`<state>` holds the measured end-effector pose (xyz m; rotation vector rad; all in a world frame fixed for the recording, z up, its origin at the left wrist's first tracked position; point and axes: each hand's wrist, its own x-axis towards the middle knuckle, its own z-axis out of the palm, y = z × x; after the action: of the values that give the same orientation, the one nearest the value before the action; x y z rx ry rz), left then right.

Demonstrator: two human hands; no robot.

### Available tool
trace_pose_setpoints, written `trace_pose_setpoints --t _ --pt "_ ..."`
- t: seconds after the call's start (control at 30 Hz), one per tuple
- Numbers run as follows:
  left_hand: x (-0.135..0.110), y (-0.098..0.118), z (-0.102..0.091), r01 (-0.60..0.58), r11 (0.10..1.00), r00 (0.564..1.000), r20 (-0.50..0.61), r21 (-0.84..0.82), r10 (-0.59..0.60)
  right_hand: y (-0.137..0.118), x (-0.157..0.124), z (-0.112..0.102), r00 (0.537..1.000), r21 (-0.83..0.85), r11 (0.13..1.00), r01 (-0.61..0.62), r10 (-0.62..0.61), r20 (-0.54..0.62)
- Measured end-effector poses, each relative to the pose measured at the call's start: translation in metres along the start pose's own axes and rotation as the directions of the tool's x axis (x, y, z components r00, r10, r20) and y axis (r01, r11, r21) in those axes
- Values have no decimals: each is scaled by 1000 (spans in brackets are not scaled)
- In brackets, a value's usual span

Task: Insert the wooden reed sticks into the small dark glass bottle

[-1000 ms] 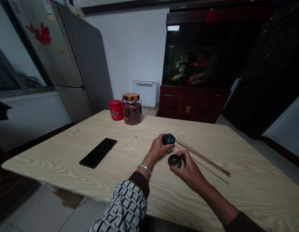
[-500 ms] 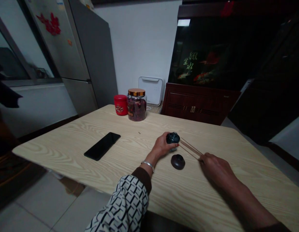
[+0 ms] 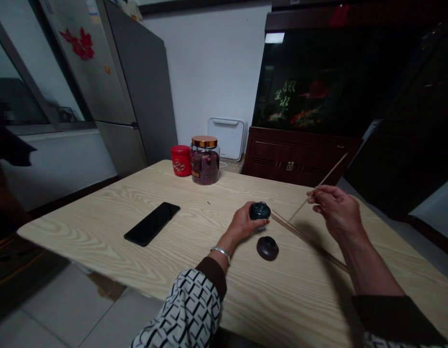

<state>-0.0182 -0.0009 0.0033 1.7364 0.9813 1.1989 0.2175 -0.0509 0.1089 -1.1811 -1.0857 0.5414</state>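
My left hand rests on the pale wood-grain table, its fingers around a small dark teal glass jar. Just below that hand, a round dark brown lid lies on the tabletop, untouched. My right hand is raised above the table, pinching one thin wooden stick that angles up and away. Several similar sticks lie on the table between my hands, partly in my right hand's shadow.
A black smartphone lies face up on the left of the table. A red tin and a gold-lidded glass jar of dried flowers stand at the far edge. Beyond are a fish tank on a dark wooden cabinet.
My right hand has lifted one stick from the pile, raising it up and to the right. The left hand and teal jar have barely moved.
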Motion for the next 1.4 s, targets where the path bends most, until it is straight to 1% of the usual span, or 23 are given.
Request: trace_pose_setpoints --t 0.03,0.07,0.1,0.17,0.27,0.37,0.53,0.67,0.77,0.87,0.93,0.97,1.03,1.07,1.1,1.17,1.2,1.23,1.27,1.3,1.4 --pt "0 0 0 7 1000 1000 0 -14 -7 -2 2 12 999 119 993 4 1 -42" --pt "0 1 1 13 1000 1000 1 -28 -13 -4 3 24 998 192 981 22 -10 -66" --pt "0 1 1 16 999 1000 4 -38 -16 -5 4 35 997 226 973 49 -33 -75" --pt "0 1 1 15 999 1000 8 -42 -15 -4 5 54 991 230 966 119 -103 -82" --pt "1 1 2 13 999 1000 12 -30 -13 -2 7 68 977 169 963 212 -204 -63" --pt "1 1 2 20 999 1000 9 -27 -20 1 7 70 967 90 963 253 -252 -26" --pt "0 5 2 29 999 1000 3 -17 -29 11 5 73 975 32 975 221 -222 29" --pt "0 6 2 30 999 1000 -1 -30 -30 22 0 80 975 -11 985 173 -169 143" --pt "1 4 2 19 999 1000 7 -49 -19 27 -3 83 958 -56 988 143 -124 259" --pt "1 3 3 21 998 1000 21 -54 -19 28 2 77 912 -116 989 90 -35 409" --pt "1 4 2 33 998 999 25 -51 -31 30 10 64 887 -173 984 51 35 460" --pt "1 4 2 38 998 999 25 -55 -37 33 14 55 884 -218 975 49 59 463" --pt "1 5 2 42 997 999 28 -67 -40 43 22 32 885 -366 925 105 81 458" --pt "1 5 2 39 997 999 30 -72 -37 49 24 20 886 -474 867 153 91 454" --pt "1 4 2 35 997 999 31 -73 -33 57 25 8 881 -589 782 203 117 459" --pt "1 3 2 28 997 999 29 -72 -26 69 21 -12 871 -778 580 243 224 438" --pt "1 2 2 24 997 999 28 -73 -22 74 18 -20 862 -831 498 247 279 423" --pt "1 1 2 20 997 999 30 -76 -18 76 14 -25 852 -863 441 246 325 409" --pt "1 0 3 17 997 999 33 -81 -15 78 11 -28 841 -879 408 247 360 404" --pt "2 -1 3 16 996 999 37 -86 -12 78 8 -30 831 -886 392 250 383 403" --pt "3 -4 3 8 995 999 40 -97 -4 75 6 -29 814 -895 378 237 426 396"
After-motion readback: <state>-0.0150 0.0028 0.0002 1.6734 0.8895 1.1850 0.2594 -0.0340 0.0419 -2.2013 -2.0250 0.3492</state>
